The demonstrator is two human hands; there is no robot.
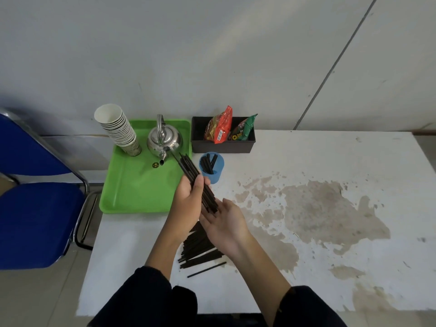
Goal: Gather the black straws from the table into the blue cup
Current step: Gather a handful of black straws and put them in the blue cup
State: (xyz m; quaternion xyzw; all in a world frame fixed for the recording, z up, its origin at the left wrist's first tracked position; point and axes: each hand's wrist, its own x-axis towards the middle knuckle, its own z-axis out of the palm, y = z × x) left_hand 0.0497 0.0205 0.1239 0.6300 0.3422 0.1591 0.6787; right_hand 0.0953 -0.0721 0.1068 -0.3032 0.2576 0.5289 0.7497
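Black straws sit in three places: a few already stand in the blue cup (211,166), a loose pile (199,250) lies on the bench (330,267) under the wrists, and a bundle (197,182) is clenched in the left hand (187,204). That bundle points up and away, its far ends near the cup. The right hand (224,223) lies open, palm against the bundle's near ends — probably squaring them so they drop in together.

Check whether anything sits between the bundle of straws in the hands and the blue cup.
Nothing visible blocks the way. The bundle of straws, held in the left hand and resting on the right hand, is just left of the blue cup, whose open mouth holds only a few straws.
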